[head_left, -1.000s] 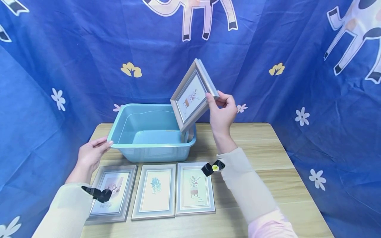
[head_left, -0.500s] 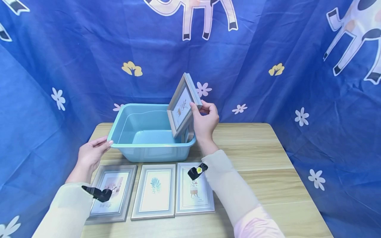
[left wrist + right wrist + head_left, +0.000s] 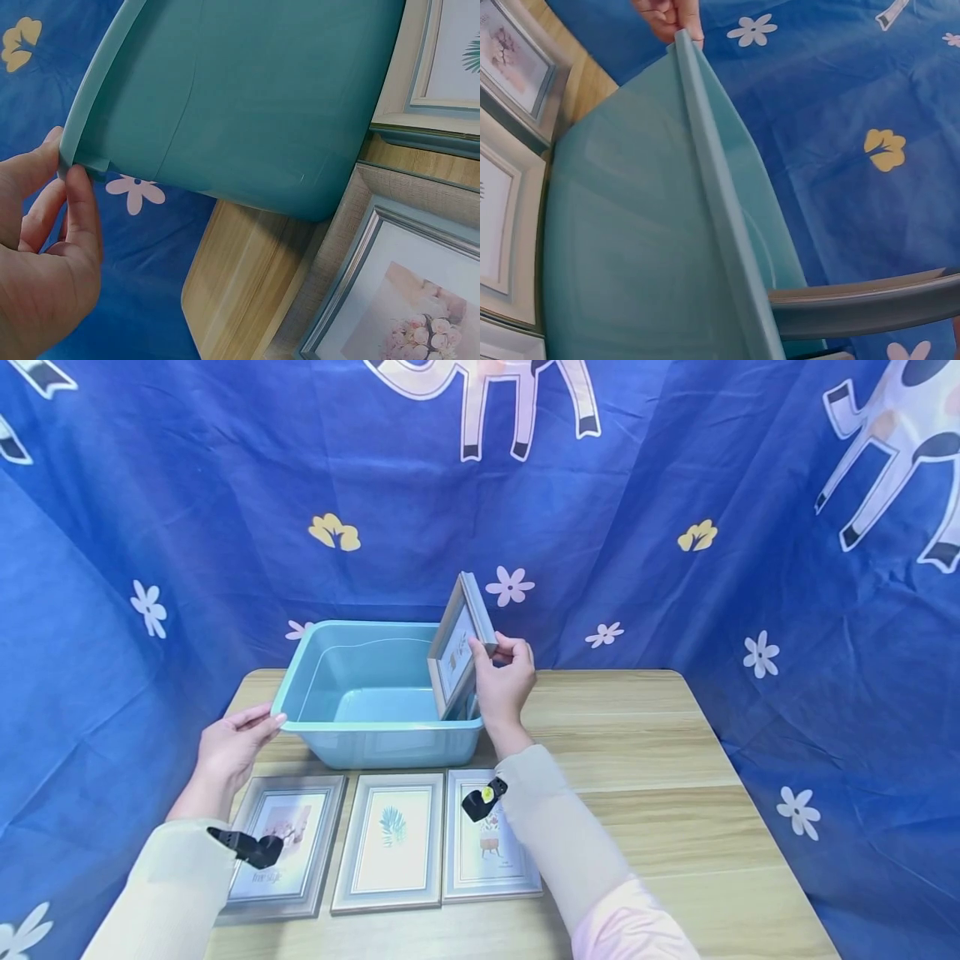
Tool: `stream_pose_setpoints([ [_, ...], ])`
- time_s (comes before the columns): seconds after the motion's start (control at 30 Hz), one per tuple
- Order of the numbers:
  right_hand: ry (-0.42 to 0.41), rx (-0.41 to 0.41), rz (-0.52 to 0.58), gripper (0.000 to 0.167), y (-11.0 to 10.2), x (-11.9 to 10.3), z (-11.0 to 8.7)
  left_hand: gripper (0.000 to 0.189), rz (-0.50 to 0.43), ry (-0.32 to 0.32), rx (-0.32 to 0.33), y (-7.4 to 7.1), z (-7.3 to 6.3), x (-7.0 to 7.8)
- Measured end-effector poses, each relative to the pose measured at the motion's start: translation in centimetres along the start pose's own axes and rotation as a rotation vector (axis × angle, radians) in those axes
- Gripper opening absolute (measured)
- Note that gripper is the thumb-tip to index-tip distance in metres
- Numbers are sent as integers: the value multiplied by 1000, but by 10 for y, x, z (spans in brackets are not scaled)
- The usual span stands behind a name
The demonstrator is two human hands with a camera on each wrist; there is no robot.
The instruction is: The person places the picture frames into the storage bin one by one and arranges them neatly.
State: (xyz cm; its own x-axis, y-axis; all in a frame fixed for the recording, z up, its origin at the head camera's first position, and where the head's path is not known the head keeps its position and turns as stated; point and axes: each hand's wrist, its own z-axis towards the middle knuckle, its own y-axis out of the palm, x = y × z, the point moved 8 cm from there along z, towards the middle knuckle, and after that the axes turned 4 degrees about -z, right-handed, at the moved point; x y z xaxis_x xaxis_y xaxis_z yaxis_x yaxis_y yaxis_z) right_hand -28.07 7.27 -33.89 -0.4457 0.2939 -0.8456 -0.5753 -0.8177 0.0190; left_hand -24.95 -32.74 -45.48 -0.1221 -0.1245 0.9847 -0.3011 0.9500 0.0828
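Observation:
A light-blue plastic basin (image 3: 375, 727) stands on the table. My left hand (image 3: 232, 747) pinches its near left rim corner; the left wrist view shows thumb and fingertips on the rim. My right hand (image 3: 506, 685) holds a picture frame (image 3: 452, 652) by its upper right corner, thumb on the front. Tilted, the frame is partly lowered into the basin's right end. In the right wrist view the held frame's edge (image 3: 870, 307) crosses the basin rim, with the right hand out of sight. Something partly hidden sits behind it in the basin, perhaps another frame.
In front of the basin lie a frame with a flower photo (image 3: 281, 852), one with a blue-green leaf print (image 3: 390, 843) and one with a potted-plant print (image 3: 487, 860), partly covered by the right wrist camera. A blue patterned cloth (image 3: 600, 543) hangs around the wooden table (image 3: 637, 760).
My right hand has moved left and down, bringing the held picture frame lower into the basin's right end. The left hand stays on the rim.

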Motion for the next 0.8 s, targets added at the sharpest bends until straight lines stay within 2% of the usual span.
stream_pose_setpoints([
  [0.23,13,-19,-48,30,8,10,-12,71,6,-1,-2,0,0,1],
  [0.5,31,-8,-113,30,12,19,-26,73,-49,17,-7,0,-1,2],
  [0.8,39,-6,-175,31,14,26,-36,73,-29,-1,-4,0,2,1],
])
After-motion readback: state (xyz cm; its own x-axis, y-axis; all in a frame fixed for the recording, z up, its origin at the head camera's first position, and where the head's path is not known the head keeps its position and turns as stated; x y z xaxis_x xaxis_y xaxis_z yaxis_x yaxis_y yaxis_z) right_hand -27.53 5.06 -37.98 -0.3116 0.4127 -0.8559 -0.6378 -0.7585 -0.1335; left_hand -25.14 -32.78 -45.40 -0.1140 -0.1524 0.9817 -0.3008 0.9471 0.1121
